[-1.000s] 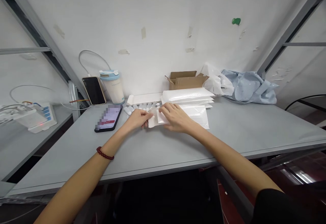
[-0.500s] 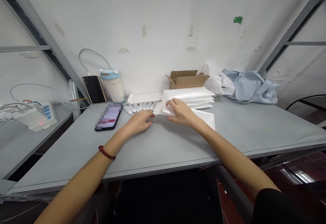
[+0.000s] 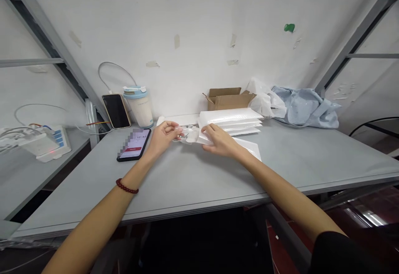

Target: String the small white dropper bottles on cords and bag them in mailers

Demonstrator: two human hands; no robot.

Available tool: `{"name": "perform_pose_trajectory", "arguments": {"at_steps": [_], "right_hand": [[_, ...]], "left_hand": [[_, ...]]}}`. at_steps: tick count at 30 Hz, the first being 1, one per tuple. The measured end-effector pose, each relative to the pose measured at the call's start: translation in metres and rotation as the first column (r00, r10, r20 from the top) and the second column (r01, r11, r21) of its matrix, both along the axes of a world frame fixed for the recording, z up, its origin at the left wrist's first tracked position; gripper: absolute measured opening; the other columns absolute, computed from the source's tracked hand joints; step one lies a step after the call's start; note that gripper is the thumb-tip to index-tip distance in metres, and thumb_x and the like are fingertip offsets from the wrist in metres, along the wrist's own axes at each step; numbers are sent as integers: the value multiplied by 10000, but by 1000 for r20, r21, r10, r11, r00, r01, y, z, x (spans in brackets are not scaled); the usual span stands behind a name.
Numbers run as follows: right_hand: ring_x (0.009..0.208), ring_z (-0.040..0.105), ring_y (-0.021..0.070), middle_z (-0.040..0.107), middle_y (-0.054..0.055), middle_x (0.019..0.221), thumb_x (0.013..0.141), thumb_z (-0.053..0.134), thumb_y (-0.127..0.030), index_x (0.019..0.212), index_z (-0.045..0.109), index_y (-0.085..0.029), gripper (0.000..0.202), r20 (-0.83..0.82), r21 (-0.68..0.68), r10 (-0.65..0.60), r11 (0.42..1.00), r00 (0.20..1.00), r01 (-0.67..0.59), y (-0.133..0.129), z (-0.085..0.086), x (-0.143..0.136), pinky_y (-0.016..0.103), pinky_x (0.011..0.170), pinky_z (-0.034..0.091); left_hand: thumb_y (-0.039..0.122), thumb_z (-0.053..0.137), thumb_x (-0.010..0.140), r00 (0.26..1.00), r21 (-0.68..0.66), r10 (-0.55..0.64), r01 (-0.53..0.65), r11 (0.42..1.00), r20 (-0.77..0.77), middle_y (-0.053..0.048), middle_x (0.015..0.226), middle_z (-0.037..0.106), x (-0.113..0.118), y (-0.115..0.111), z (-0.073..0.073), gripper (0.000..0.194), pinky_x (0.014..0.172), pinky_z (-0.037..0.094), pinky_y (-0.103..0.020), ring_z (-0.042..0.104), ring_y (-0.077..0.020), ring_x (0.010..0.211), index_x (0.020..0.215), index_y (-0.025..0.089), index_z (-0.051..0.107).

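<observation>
My left hand (image 3: 163, 138) is closed in a pinch at the edge of a small, clear plastic packet (image 3: 183, 135), whose contents are too blurred to name. The packet meets the open end of a slim white box (image 3: 201, 139). My right hand (image 3: 220, 141) grips that box from above, fingers bent over it and hiding much of it. Behind the right hand lies a stack of white bubble mailers (image 3: 232, 115), and another bubble mailer (image 3: 249, 147) pokes out beneath the hand. A long white carton (image 3: 183, 119) rests against the wall.
On the left are a lit phone (image 3: 134, 144), a dark-screened phone (image 3: 116, 111) on a cable, and a lidded cup (image 3: 139, 107). A power strip (image 3: 57, 141) sits further left. Behind the mailers stand a cardboard box (image 3: 232, 101), a white plastic bag (image 3: 266, 99) and blue cloth (image 3: 305, 106).
My left hand has lifted off the tabletop and now pinches the clear packet at the white box's open end. My right hand has kept its grip on the box, almost in place.
</observation>
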State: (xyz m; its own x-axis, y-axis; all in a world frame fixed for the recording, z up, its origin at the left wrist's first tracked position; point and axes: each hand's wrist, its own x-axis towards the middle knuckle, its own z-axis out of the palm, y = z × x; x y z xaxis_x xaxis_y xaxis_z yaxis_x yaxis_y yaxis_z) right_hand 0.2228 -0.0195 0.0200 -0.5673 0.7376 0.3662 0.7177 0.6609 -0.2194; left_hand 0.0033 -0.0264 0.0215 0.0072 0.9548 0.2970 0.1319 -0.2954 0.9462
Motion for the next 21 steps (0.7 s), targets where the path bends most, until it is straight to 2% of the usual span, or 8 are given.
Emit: {"name": "perform_pose_trajectory", "arguments": {"at_steps": [3, 5, 10, 14, 18, 21], "right_hand": [[896, 516, 236, 537, 118, 1049, 734, 569, -278, 1094, 476, -147, 395, 0, 2, -1, 1000, 1000, 1, -1, -1, -2, 334, 741, 419], [901, 519, 236, 538, 122, 1062, 733, 570, -279, 1105, 472, -141, 408, 5, -4, -10, 1000, 1000, 10, -1, -1, -3, 331, 742, 418], [901, 528, 239, 546, 121, 1069, 733, 559, -282, 1125, 458, -146, 427, -5, -25, -36, 999, 999, 36, 0, -2, -3, 332, 732, 416], [911, 532, 251, 545, 128, 1077, 726, 563, -298, 1103, 457, -151, 419, 2, -28, -46, 999, 999, 46, 0, -2, -3, 352, 742, 416], [915, 532, 249, 538, 130, 1076, 716, 571, -290, 1063, 449, -151, 393, 9, -56, -27, 998, 1000, 28, -2, -3, -5, 347, 730, 421], [898, 532, 238, 534, 120, 1057, 716, 568, -278, 1049, 438, -159, 376, -13, -64, -1, 998, 1000, 0, -4, -4, -7, 329, 701, 425]], "left_hand": [[439, 739, 621, 998, -81, -55, 52, 995, -40, -41, 740, 694, 5, 0, -6, 433, 718, 508, -349, 656, -186, 709, 869, 163, 515], [447, 753, 604, 995, -102, -48, 40, 994, -84, -35, 718, 700, 4, 0, -4, 441, 712, 502, -346, 646, -177, 672, 851, 172, 513], [440, 770, 581, 979, -108, -5, -18, 994, -204, -10, 625, 685, -11, -3, 9, 400, 710, 485, -345, 626, -170, 613, 782, 184, 538], [377, 793, 550, 965, -143, -37, -1, 990, -259, -26, 656, 698, -17, -4, 16, 349, 727, 487, -351, 633, -176, 635, 756, 178, 594], [336, 781, 559, 970, -145, -109, 79, 986, -219, -43, 760, 713, -8, -6, 11, 285, 783, 497, -354, 650, -190, 731, 754, 168, 658], [324, 749, 591, 964, -152, -147, 114, 982, -222, -40, 750, 715, 2, -6, 3, 223, 784, 502, -346, 653, -211, 777, 750, 177, 695]]}}
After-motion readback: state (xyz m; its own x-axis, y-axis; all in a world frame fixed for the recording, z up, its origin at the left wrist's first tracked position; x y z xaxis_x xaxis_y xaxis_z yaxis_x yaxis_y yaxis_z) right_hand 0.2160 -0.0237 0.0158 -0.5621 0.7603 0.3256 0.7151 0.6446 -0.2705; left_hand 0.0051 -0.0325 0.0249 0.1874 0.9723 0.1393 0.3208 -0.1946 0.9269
